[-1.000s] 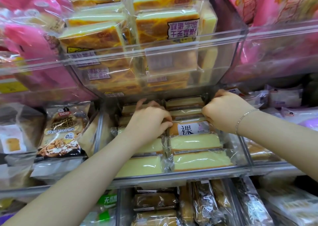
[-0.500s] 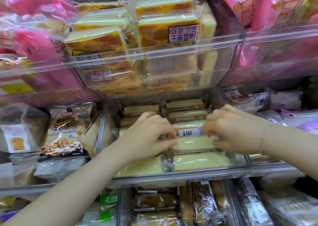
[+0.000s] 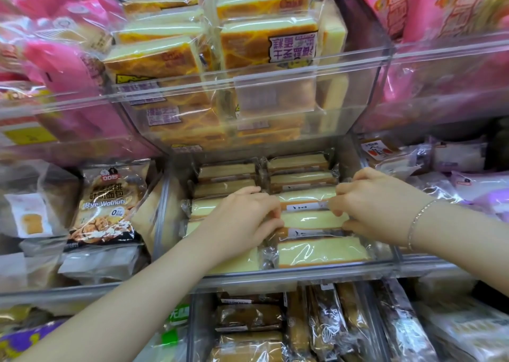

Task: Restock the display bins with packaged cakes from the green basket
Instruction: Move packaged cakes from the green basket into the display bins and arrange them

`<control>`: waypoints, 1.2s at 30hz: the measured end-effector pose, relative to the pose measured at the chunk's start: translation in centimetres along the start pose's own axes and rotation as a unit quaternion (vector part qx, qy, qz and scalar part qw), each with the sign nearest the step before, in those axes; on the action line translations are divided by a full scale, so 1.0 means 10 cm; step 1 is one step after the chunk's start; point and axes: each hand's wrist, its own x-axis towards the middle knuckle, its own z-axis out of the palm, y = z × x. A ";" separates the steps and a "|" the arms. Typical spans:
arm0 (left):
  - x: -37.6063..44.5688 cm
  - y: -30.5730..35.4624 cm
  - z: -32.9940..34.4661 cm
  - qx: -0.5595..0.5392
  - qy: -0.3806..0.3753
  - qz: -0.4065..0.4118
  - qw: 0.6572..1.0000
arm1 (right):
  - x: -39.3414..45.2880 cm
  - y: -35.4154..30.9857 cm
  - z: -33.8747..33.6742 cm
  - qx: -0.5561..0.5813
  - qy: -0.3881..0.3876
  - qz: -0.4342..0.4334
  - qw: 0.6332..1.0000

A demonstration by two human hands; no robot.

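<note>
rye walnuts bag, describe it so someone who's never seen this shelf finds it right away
Start at the clear middle bin where both hands work. The rye walnuts bag stands just left of its wall. Unlike the pale cake slices beside it, it shows walnut bread and white "Rye Walnuts" lettering.

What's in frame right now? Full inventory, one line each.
pale cake packs: two columns, about ten visible, pale yellow in clear wrap, middle bin
middle bin: one, clear plastic, centre shelf
cheese cake packs: stacked, count unclear, orange and cream, upper bin
upper bin: one, clear plastic, above the middle bin
pink bags: several, pink, upper left and upper right
Rye Walnuts bag: one, brown and white, left of the middle bin
brown cake packs: several, dark brown, lower shelf
bracelet: one, silver, right wrist
left hand: one, pinches the left end of a pale cake pack
right hand: one, pinches the right end of that pack
</note>
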 end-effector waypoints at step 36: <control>-0.24 0.13 -0.18 -0.025 -0.097 0.004 0.995 | -0.19 0.05 -0.05 0.056 -0.089 -0.063 0.992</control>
